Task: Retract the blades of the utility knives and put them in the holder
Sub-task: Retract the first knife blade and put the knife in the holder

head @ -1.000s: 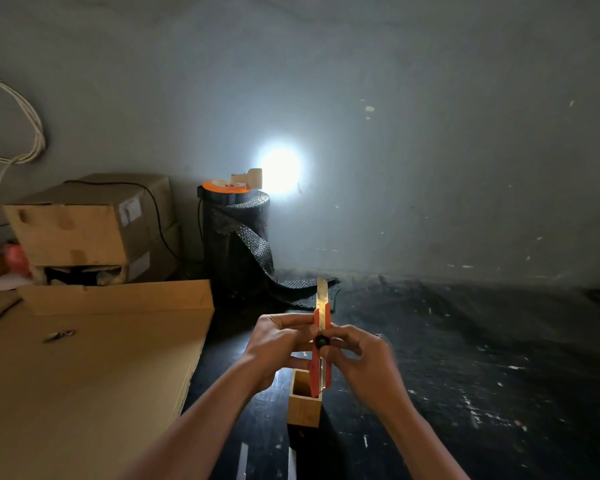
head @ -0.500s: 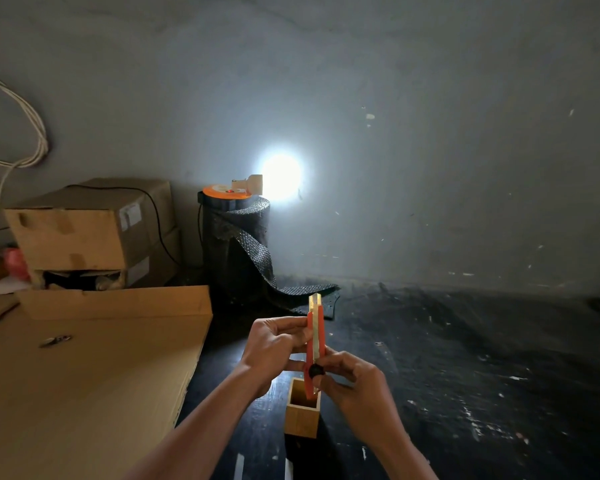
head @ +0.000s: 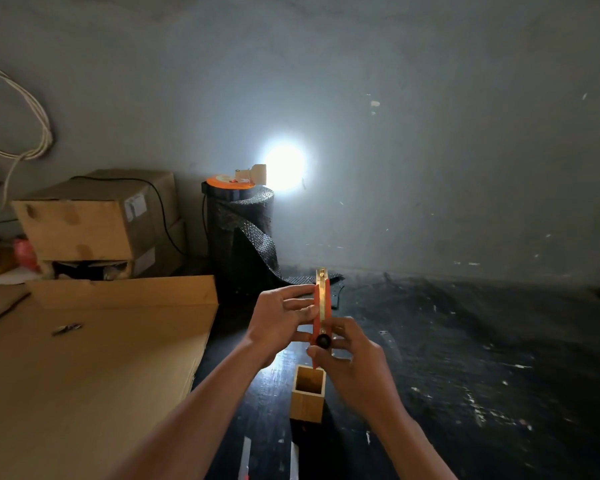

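1. Dark scuffed surface (head: 465, 358) is carrying everything; two pale strips, possibly more knives (head: 245, 459), are lying at the bottom edge, too dim to identify.
2. Wooden holder (head: 307, 398) is standing upright near the front, square mouth open upward, looking empty from this angle.
3. Right hand (head: 354, 368) is gripping the lower end of the utility knife (head: 321, 317), fingers curled shut round it, thumb lying just below the black slider knob (head: 323, 340).
4. Left hand (head: 281, 320) is steadying the upper body of the knife, fingers (head: 300, 291) pinching its left edge, closed lightly on it.
5. Knife is standing nearly vertical, long axis up-down, butt end hanging directly above the holder mouth, apart from it, not yet inside.
6. Blade seems to be fully retracted; only the brass-coloured channel tip (head: 321, 273) is showing at the top.
7. Key relation: holder is lying straight below the knife's lower end, so the likely next move is a straight drop down along the knife's own axis; right hand is the nearer one to the opening.
8. Cardboard sheet (head: 84, 375) is lying to the left, a small dark item (head: 66, 329) resting on it.
9. Farther back: stacked boxes (head: 94, 220), black roll (head: 243, 237), bright light spot (head: 284, 162) on the wall.
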`<state>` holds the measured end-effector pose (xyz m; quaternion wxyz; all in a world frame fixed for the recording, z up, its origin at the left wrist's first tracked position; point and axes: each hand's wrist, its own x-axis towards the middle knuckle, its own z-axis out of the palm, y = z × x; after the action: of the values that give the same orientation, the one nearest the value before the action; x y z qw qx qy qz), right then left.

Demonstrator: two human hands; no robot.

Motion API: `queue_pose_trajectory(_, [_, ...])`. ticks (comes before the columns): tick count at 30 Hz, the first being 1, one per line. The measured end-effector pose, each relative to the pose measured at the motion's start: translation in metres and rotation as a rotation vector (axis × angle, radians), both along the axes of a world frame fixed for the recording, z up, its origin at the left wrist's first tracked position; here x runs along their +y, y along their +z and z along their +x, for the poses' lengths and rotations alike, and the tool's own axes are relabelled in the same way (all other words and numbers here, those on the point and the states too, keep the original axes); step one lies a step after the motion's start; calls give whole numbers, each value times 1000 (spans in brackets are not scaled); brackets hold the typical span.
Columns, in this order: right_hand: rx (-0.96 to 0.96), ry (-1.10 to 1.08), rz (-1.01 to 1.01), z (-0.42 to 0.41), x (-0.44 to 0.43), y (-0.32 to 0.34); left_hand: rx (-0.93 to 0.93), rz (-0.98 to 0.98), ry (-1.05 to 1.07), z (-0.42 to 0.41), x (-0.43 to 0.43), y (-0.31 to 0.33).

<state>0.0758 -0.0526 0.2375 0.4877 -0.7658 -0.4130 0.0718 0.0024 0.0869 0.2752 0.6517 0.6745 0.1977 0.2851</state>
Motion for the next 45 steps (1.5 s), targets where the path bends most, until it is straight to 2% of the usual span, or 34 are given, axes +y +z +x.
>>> queue_pose_trajectory(3, [-53, 25, -5, 3, -1, 0, -1, 34, 6, 1, 0, 2])
queue_pose_trajectory(10, [11, -19, -12, 3, 2, -1, -12, 39, 3, 4, -1, -3])
queue_pose_trajectory(14, [-80, 5, -13, 6, 1, -2, -21, 56, 15, 5, 1, -2])
queue_pose_trajectory(20, [16, -9, 29, 6, 3, 0, -22, 58, 26, 6, 1, -4])
queue_pose_trajectory(25, [-69, 28, 12, 3, -1, 2, -21, 99, 46, 4, 3, -6])
queue_pose_trajectory(33, [2, -5, 12, 2, 2, -4, -7, 51, 17, 2, -2, -10])
queue_pose_trajectory(36, [70, -17, 77, 7, 1, -5, -9, -11, -14, 1, -4, -18])
queue_pose_trajectory(41, [180, -31, 188, 25, 10, -13, -26, -50, -15, 2, -4, -44])
queue_pose_trajectory(45, [190, 12, 154, 39, 26, -26, 27, -63, 5, 11, 11, -74])
